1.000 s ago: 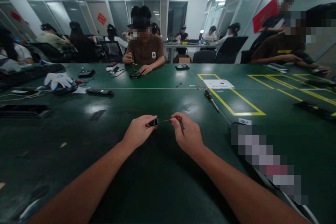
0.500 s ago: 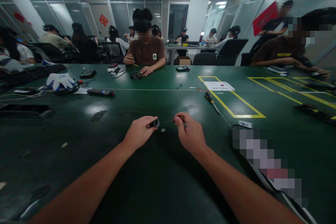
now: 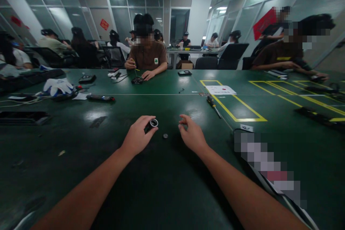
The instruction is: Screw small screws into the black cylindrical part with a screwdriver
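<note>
Held in my left hand (image 3: 138, 136) is a short black tube (image 3: 147, 128) with a silver rim; its round open end faces me and to the right. My thumb and fingers wrap its sides and hide most of its length. A small dark round part (image 3: 165, 136) lies on the green table between my hands. My right hand (image 3: 192, 134) hovers right of that part, thumb and index finger apart. No tool shows between those fingertips; the inside of the palm is hidden.
A yellow-and-black screwdriver (image 3: 214, 106) lies ahead on the right, near a paper sheet (image 3: 221, 90) and yellow tape. White gloves (image 3: 58, 87) and a dark pen-like tool (image 3: 101, 98) are at left. Across the table, a person (image 3: 148, 52) works with their hands.
The thin red-ended tool in my right hand no longer shows, and the fingers have parted. The tube's open end has turned more toward me. The view has shifted slightly.
</note>
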A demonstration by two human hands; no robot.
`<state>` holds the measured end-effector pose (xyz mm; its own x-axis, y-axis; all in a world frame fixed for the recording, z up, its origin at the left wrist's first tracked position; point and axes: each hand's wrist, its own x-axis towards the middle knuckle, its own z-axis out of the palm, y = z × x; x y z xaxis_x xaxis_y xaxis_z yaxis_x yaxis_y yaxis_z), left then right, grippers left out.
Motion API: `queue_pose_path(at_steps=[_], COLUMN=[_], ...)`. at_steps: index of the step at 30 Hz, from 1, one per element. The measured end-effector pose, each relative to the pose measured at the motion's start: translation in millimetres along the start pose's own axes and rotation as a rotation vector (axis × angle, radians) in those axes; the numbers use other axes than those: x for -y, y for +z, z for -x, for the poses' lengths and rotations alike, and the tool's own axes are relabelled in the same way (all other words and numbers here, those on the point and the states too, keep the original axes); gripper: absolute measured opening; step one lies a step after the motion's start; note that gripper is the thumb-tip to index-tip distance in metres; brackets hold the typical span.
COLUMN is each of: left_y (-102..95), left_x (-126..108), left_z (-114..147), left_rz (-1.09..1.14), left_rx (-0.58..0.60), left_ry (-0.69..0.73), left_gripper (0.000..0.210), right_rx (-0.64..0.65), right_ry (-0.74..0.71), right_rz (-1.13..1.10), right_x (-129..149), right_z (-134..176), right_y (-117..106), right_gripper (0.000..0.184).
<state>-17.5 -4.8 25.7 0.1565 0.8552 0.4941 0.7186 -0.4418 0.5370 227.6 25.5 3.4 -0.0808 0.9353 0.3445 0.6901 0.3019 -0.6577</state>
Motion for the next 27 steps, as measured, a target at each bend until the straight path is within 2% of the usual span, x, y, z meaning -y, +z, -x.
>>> queue_pose_path(at_steps=[6, 12, 15, 19, 27], left_y=[-3.4, -14.0, -15.0, -2.2, 22.9], left_x=[-7.6, -24.2, -34.0, -37.1, -28.5], left_z=[-0.4, 1.7, 0.6, -2.1, -4.1], left_rz=[0.009, 0.024, -0.044, -0.168, -0.354], left_rx=[0.118, 0.280, 0.365, 0.518, 0.556], left_ry=[0.033, -0.102, -0.108, -0.105, 0.003], left_gripper=[0.035, 0.034, 0.026, 0.021, 0.042], right_rx=[0.141, 0.157, 0.155, 0.156, 0.153], right_ry=[0.066, 0.070, 0.077, 0.074, 0.057], right_rz=[0.107, 0.104, 0.098, 0.094, 0.086], right_x=[-4.3, -4.4, -4.0, -4.3, -6.1], right_z=[-0.6, -0.4, -0.4, -0.5, -1.0], right_y=[7.2, 10.9, 10.0, 9.8, 11.5], right_gripper=[0.052, 0.053, 0.053, 0.052, 0.050])
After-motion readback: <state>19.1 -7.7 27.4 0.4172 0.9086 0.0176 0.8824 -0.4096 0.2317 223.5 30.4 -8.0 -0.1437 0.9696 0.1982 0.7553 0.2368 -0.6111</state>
